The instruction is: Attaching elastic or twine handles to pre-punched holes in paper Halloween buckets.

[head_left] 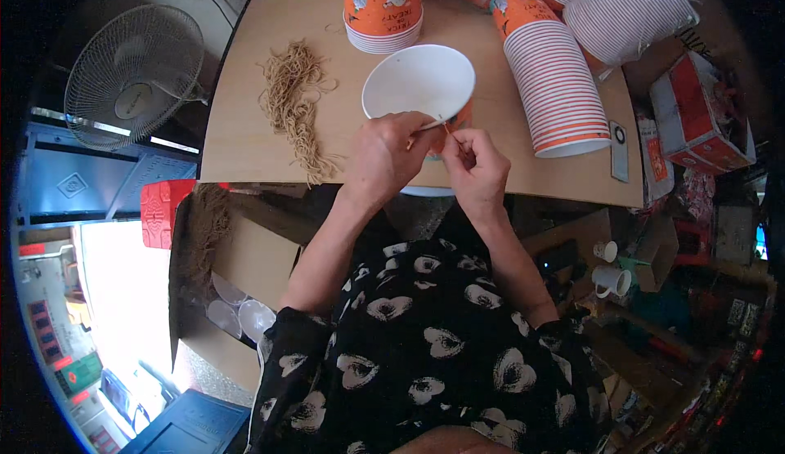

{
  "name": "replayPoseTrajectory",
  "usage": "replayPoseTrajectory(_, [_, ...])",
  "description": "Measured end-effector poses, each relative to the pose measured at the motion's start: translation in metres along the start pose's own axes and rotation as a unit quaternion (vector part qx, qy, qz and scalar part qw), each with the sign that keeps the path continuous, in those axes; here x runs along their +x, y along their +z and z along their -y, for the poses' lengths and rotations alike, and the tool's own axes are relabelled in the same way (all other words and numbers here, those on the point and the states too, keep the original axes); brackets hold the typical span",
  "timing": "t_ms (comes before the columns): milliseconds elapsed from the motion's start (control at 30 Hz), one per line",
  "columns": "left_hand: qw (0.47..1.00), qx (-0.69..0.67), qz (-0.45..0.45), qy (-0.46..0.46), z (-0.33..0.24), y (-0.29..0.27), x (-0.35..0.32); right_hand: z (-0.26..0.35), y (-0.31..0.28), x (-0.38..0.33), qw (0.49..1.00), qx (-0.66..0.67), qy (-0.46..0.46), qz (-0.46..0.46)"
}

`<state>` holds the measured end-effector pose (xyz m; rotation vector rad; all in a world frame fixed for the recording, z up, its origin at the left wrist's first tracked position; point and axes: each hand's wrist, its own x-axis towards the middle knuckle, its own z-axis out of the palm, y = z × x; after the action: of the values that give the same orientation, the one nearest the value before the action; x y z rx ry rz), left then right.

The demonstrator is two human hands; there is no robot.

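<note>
A white-lined paper bucket [409, 78] stands tilted toward me at the table's front, its orange printed outside partly showing. My left hand [383, 156] is closed on its near rim, fingers wrapped over the edge. Right beside it, my right hand [478, 169] pinches at the outside of the same rim. A small thin thing shows between the two hands, too small to name; what the right fingertips hold is mostly hidden. Left of the bucket lies a loose heap of tan cords [294, 98].
Behind stands an upside-down stack of orange buckets [384, 13]. A long nested stack [556, 86] lies at the right, near more wrapped stacks [630, 13]. A wire fan [135, 74] is left of the table [237, 139]. An open carton [262, 250] sits below.
</note>
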<state>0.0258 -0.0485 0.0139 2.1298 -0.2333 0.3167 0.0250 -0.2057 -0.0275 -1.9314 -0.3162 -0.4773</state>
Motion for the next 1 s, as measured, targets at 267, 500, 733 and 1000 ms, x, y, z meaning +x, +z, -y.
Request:
replayPoseTrajectory(267, [0.996, 0.058, 0.037, 0.054, 0.006, 0.007, -0.012, 0.0, -0.004, -0.01, 1.0, 0.018, 0.012, 0.007])
replayPoseTrajectory(500, [0.996, 0.036, 0.06, 0.057, 0.005, 0.015, -0.014, -0.014, -0.014, -0.02, 0.995, 0.053, 0.08, 0.029])
replayPoseTrajectory(733, [0.996, 0.047, 0.055, 0.057, 0.004, 0.026, -0.015, 0.0, -0.032, -0.008, 0.997, -0.037, 0.06, 0.039])
replayPoseTrajectory(1000, [0.992, 0.083, 0.034, 0.087, 0.01, 0.033, -0.019, -0.008, -0.029, -0.001, 0.995, -0.057, -0.009, 0.08])
